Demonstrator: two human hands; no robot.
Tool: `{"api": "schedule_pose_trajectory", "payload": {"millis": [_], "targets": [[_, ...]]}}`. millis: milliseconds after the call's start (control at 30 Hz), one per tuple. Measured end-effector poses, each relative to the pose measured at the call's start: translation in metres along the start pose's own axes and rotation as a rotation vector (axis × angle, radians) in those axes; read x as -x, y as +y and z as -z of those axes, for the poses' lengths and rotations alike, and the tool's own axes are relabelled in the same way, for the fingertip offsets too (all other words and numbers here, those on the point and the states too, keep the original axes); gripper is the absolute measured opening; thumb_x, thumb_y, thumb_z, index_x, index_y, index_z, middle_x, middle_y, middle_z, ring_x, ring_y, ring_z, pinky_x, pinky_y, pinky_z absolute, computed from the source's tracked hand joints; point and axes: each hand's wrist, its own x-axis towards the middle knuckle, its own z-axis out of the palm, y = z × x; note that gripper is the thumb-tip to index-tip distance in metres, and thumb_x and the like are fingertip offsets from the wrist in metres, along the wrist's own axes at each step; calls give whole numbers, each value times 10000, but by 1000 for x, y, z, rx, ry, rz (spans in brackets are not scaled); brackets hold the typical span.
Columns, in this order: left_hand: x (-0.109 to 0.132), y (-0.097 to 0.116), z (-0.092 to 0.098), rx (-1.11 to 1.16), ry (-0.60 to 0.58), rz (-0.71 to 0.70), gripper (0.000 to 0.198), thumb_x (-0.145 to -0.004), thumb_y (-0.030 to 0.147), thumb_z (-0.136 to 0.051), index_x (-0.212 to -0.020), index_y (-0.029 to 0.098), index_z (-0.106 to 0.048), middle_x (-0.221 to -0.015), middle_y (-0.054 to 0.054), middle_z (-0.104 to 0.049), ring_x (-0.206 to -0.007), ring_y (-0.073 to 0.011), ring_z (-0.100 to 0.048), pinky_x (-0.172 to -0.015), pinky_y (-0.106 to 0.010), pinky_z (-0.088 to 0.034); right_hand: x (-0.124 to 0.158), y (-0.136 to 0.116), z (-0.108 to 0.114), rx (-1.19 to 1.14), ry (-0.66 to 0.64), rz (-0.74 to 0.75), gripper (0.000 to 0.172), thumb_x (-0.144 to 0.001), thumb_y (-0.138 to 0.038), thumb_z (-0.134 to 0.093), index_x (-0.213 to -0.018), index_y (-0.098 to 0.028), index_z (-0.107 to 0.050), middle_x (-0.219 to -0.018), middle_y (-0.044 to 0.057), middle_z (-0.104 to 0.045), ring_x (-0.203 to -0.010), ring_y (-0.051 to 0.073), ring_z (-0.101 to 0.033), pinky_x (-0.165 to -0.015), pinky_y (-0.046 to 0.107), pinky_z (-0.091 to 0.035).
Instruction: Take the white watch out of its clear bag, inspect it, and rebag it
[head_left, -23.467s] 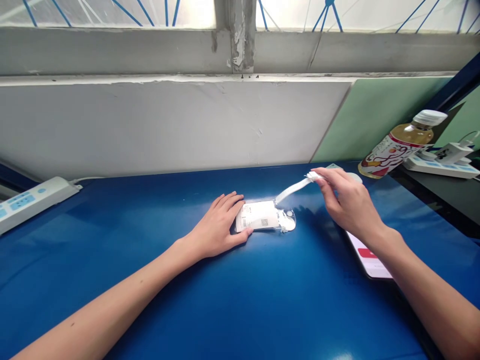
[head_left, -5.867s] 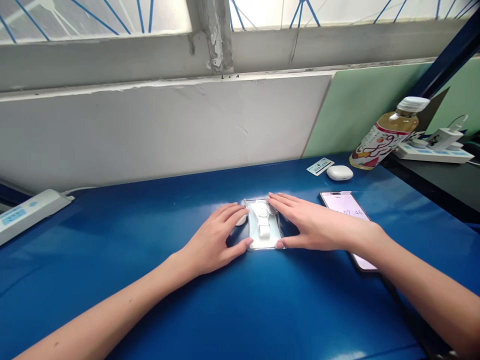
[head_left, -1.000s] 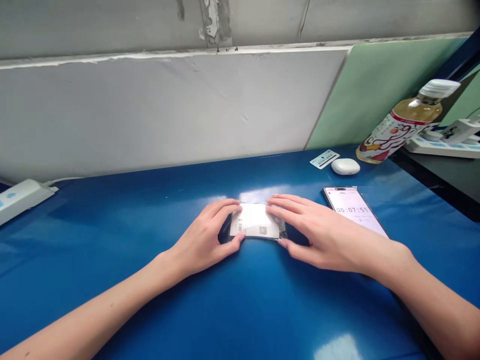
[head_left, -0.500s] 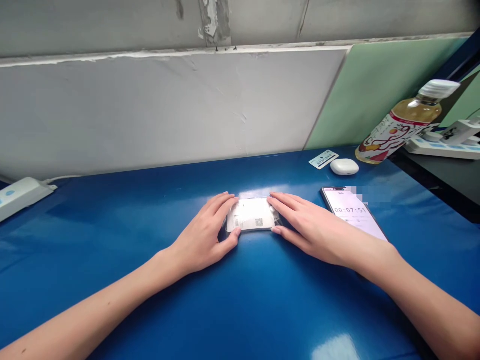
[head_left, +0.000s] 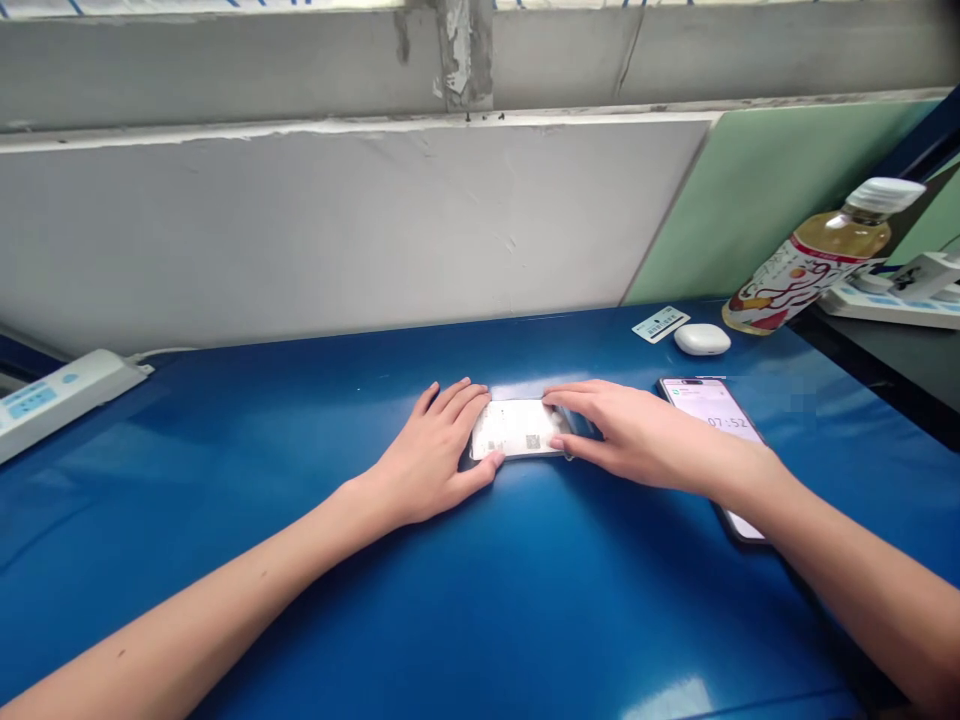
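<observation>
A small clear plastic pouch (head_left: 517, 432) with a white printed label lies flat on the blue table (head_left: 480, 610). My left hand (head_left: 431, 455) rests at its left end, fingers stretched out flat and thumb tip against the pouch's near edge. My right hand (head_left: 637, 440) covers the right end, with its fingers held together over the top and the thumb at the near edge, pinching that end. What the pouch holds is hidden under the label.
A phone (head_left: 712, 410) showing a running timer lies by my right wrist. Behind it are a white earbud case (head_left: 701, 339), a small card (head_left: 660, 324) and a drink bottle (head_left: 817, 260). One power strip (head_left: 52, 395) sits far left, another power strip (head_left: 892, 305) far right. A wall runs along the table's back.
The label side has stayed up over the last second. My right hand has slid in over the pouch's right end, and the view has shifted slightly. The timer has advanced.
</observation>
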Motion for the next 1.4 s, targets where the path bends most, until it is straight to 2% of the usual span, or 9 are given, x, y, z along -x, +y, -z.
{"api": "schedule_pose_trajectory", "payload": {"millis": [200, 433, 633, 833, 1000, 1133, 1300, 1400], "targets": [[0, 0, -1, 4, 23, -12, 588, -977, 468, -441, -1453, 124, -413, -1515, -169, -463, -1461, -345, -329, -1204, -578, -213, -5, 4, -9, -1, 68, 8, 420, -926, -408, -592, -1265, -162, -621, -1296, 140, -657, -1214, 320, -590, -995, 469, -513], [1, -2, -2, 14, 38, -18, 592, -952, 484, -475, -1425, 129, -452, -1501, -166, -479, -1454, -351, -339, -1207, -580, -206, 0, -7, -14, 5, 141, -32, 418, -982, -456, -487, -1210, -143, -645, -1188, 138, -691, -1107, 305, -620, -955, 482, -524], [0, -4, -4, -5, 10, -31, 629, -970, 475, -451, -1514, 169, -379, -1563, -148, -402, -1476, -363, -292, -1204, -603, -189, 3, -5, -18, 36, 160, 38, 346, -1012, -263, -389, -1220, -124, -628, -1236, 165, -693, -1148, 298, -640, -949, 450, -537], [0, -3, -4, -5, 0, -19, 622, -962, 475, -457, -1500, 167, -409, -1560, -152, -403, -1473, -365, -295, -1202, -604, -196, 4, -7, -18, 80, 114, 65, 320, -964, -134, -412, -1232, -126, -586, -1285, 189, -671, -1185, 316, -644, -897, 427, -561], [-1, -2, -3, -21, -5, -26, 629, -951, 472, -465, -1489, 150, -418, -1558, -166, -403, -1475, -362, -294, -1204, -603, -185, 1, -10, -17, 150, 55, 62, 229, -940, -135, -451, -1107, -121, -607, -1208, 202, -693, -1111, 334, -676, -841, 415, -566], [0, -2, -3, -10, 10, -34, 620, -936, 466, -490, -1471, 157, -437, -1545, -165, -420, -1469, -374, -301, -1200, -612, -189, 3, -10, -17, 204, 39, 63, 263, -944, -115, -416, -1142, -87, -587, -1224, 240, -678, -1087, 332, -683, -834, 400, -551], [0, -3, -2, -20, 7, -41, 614, -924, 450, -485, -1445, 126, -451, -1540, -182, -423, -1466, -380, -303, -1197, -614, -200, 6, -9, -14, 81, 35, 14, 304, -938, -116, -420, -1193, -162, -579, -1099, 124, -738, -903, 248, -726, -739, 325, -547], [0, -3, -2, -22, 4, -40, 614, -920, 452, -485, -1429, 111, -453, -1538, -188, -426, -1466, -376, -304, -1200, -609, -200, 6, -6, -14, 71, 110, 25, 339, -929, -115, -424, -1222, -158, -588, -1206, 134, -717, -1008, 263, -716, -816, 365, -571]]}}
